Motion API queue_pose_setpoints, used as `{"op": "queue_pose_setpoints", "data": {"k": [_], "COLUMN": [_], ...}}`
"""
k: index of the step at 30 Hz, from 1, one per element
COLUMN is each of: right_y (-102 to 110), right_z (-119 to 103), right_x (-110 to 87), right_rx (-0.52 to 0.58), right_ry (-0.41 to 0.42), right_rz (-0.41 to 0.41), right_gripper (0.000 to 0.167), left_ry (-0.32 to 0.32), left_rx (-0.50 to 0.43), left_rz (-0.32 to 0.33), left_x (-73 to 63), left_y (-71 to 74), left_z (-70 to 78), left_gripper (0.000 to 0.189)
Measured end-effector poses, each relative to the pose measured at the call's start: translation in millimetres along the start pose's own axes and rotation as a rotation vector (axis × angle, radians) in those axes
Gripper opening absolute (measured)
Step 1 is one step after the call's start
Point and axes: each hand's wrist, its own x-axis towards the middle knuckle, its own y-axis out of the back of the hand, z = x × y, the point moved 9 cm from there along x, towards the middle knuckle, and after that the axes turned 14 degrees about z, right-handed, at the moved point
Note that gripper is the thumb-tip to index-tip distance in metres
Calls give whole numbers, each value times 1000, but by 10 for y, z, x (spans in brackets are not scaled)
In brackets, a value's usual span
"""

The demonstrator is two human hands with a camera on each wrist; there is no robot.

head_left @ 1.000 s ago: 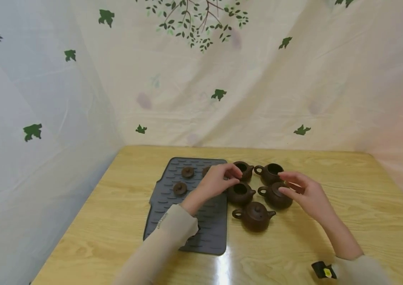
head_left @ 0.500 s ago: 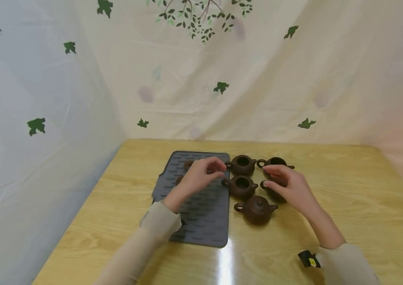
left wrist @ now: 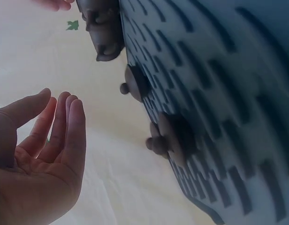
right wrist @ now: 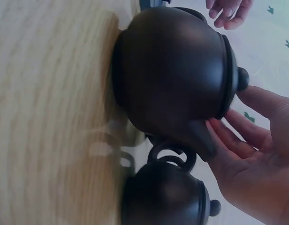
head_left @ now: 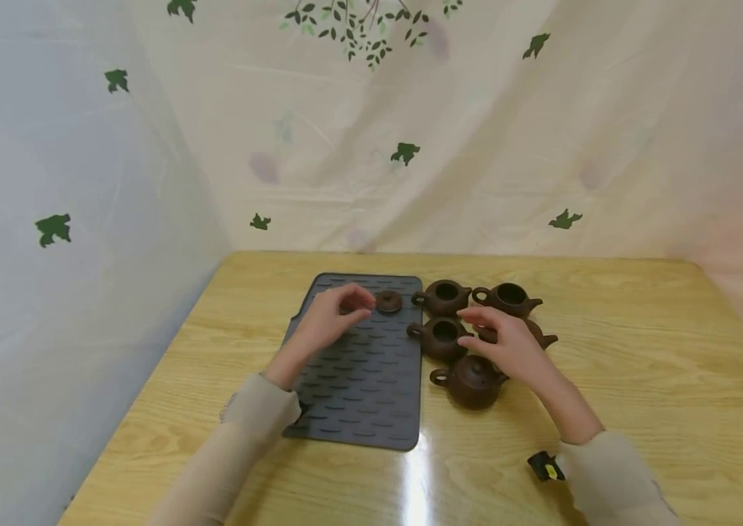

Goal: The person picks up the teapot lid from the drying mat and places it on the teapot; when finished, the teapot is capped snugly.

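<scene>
Five dark brown teapots stand upright on the table in a close group. The front teapot (head_left: 473, 387) wears its lid, its handle to the left. Behind it are two open teapots in line, the middle-left teapot (head_left: 435, 348) and the back-left teapot (head_left: 437, 303), their handles at the mat's right edge. The back-right teapot (head_left: 514, 298) is open too; the middle-right teapot (head_left: 538, 333) is largely hidden behind the hand.

The right hand (head_left: 509, 345) is raised over the group, fingers loosely bent and apart, grasping nothing; whether its thumb touches a teapot cannot be told.

The left hand (head_left: 325, 319) hangs above the mat, relaxed, with nothing in its grasp. Just right of its fingertips lies a round knobbed lid (head_left: 389, 302); the left wrist view shows two more lids (left wrist: 171, 140), overlapping in sight, on the grey ribbed mat (head_left: 364, 394).

The mat lies on a pale wooden table (head_left: 641, 365). Behind hangs a cream cloth (head_left: 476, 204) printed with green birds and leafy twigs.
</scene>
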Motion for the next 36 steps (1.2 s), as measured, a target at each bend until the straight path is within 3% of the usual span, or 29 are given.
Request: {"op": "queue_pose_setpoints", "data": {"k": [17, 26, 36], "right_y": [-186, -215, -230], "right_z": [43, 95, 71], "right_x": [44, 90, 135], "right_rx": [-56, -108, -112], "right_ry": [11, 3, 49], "right_rz": [-68, -66, -59], "right_gripper": [45, 42, 40], "left_ry": [86, 136, 219], "left_rx": [16, 72, 101], "left_rz": [96, 63, 22], "left_x": [-24, -36, -53], "left_y": [198, 198, 151], "left_z": [-480, -674, -823], "left_gripper": [16, 20, 21]}}
